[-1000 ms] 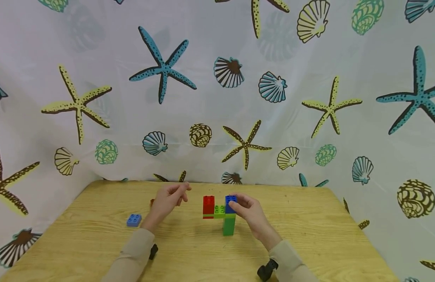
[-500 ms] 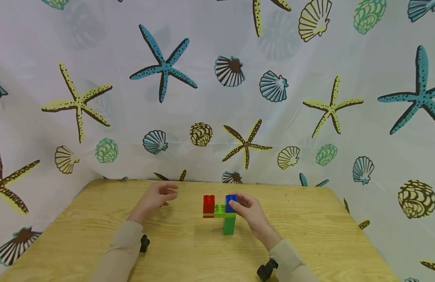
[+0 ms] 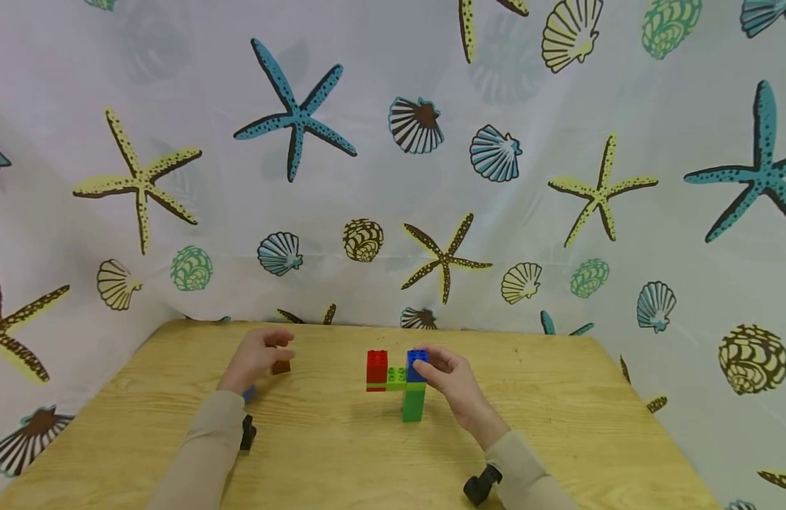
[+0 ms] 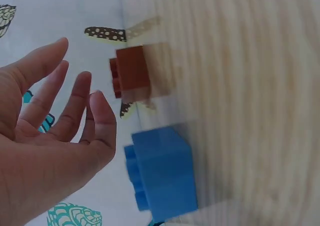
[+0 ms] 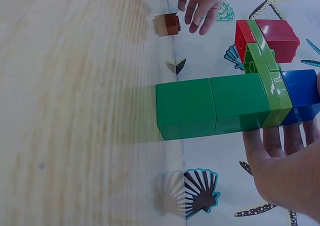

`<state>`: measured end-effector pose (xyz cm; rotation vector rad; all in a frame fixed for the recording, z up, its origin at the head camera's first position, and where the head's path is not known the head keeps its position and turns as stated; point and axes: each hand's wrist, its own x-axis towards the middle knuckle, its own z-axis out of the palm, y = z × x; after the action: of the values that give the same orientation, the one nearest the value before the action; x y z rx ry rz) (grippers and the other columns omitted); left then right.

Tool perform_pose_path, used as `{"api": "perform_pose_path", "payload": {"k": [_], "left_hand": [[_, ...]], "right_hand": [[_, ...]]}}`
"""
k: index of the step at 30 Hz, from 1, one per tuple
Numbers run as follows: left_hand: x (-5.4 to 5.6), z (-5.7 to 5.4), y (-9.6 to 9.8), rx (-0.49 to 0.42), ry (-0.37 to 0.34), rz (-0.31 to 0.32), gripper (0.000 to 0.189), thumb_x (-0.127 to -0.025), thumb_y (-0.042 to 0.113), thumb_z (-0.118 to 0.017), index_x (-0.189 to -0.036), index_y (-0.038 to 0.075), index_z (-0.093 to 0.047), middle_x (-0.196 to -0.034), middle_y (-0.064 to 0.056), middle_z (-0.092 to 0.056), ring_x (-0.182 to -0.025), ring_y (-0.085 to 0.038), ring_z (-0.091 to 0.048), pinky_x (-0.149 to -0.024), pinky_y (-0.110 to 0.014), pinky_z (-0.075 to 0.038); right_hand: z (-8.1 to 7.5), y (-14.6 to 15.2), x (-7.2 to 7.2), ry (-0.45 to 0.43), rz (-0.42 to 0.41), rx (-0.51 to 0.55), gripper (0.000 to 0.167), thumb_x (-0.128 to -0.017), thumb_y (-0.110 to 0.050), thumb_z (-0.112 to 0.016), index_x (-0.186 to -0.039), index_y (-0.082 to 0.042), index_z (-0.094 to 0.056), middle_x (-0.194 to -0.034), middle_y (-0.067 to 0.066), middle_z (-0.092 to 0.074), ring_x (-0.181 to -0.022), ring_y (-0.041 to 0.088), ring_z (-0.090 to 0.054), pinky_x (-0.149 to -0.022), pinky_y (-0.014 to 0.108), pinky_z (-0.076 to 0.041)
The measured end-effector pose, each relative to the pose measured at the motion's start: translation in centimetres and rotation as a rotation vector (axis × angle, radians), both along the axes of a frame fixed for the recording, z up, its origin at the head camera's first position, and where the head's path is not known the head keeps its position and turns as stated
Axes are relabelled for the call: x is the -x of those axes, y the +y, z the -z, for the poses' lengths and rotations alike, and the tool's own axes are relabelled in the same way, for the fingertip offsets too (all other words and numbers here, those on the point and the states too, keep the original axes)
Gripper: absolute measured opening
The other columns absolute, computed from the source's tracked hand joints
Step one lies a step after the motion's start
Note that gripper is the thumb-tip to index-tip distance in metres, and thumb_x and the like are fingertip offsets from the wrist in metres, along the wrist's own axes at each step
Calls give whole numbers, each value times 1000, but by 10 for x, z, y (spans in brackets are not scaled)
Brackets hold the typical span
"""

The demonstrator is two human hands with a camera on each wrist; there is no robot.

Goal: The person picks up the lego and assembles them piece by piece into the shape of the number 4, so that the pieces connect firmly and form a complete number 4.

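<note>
On the table stands a toy-brick build. Two stacked green bricks (image 5: 212,106) form its column, and a light green piece (image 3: 396,379) lies across the top. Above the column sits a dark blue brick (image 3: 417,366), which my right hand (image 3: 453,386) pinches between thumb and fingers. A red brick (image 3: 377,365) is on the overhanging left end, with more red below it. My left hand (image 3: 255,358), fingers loosely bent and holding nothing, hovers by a brown brick (image 4: 132,68). A lighter blue brick (image 4: 165,173) lies nearer, partly hidden behind that hand in the head view.
The wooden table (image 3: 329,453) reaches back to a white curtain (image 3: 367,177) printed with starfish and shells, which also hangs at both sides. Each wrist wears a small black camera, such as the right one (image 3: 482,485).
My left hand has moved left, away from the build and over to the brown brick, now partly covering the lighter blue one. My right hand has kept its hold on the dark blue brick.
</note>
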<state>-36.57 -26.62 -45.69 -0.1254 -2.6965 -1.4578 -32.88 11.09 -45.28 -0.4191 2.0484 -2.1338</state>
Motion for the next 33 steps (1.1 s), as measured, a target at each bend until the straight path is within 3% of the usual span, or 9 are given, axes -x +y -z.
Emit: {"api": "perform_pose_path", "payload": {"k": [11,15,19,25,33], "left_hand": [[3,3,-6,57,-113,65,47,-88,-1,-64,-133,-9,-51,-138,-35,-43,-121,-47,-47,-92,-51,-48],[5,3,-7,68,-125,90,48,-84,-6,-63,-131,-12,-52,-124,-33,-55,-95,-36,-58,-71,-41,-50],[6,5,-8,73,-121,109,51,-77,-12,-62,-128,-14,-54,-110,-30,-63,-79,-25,-54,-59,-35,-42],[6,6,-11,107,-79,92,54,-71,-14,-61,-125,-12,-58,-119,-32,-59,-90,-29,-54,-61,-35,-42],[6,6,-7,123,-30,71,48,-81,-1,-68,-128,-7,-59,-118,-27,-64,-101,-35,-60,-71,-40,-52]], "right_hand": [[1,0,0,-2,2,10,55,-91,-29,-71,-137,-5,-55,-129,11,-61,-119,29,-59,-106,44,-45],[1,0,0,1,3,14,53,-90,-29,-72,-135,-6,-56,-128,10,-62,-114,23,-61,-105,42,-47],[0,0,0,0,4,8,50,-91,-29,-71,-134,-7,-58,-127,10,-62,-111,19,-62,-105,42,-47],[-1,-1,-1,0,-2,11,51,-90,-30,-72,-134,-7,-57,-128,11,-61,-116,25,-60,-108,47,-43],[0,0,-1,13,-23,16,61,-90,-31,-71,-139,0,-51,-130,13,-60,-114,20,-60,-109,49,-41]]}}
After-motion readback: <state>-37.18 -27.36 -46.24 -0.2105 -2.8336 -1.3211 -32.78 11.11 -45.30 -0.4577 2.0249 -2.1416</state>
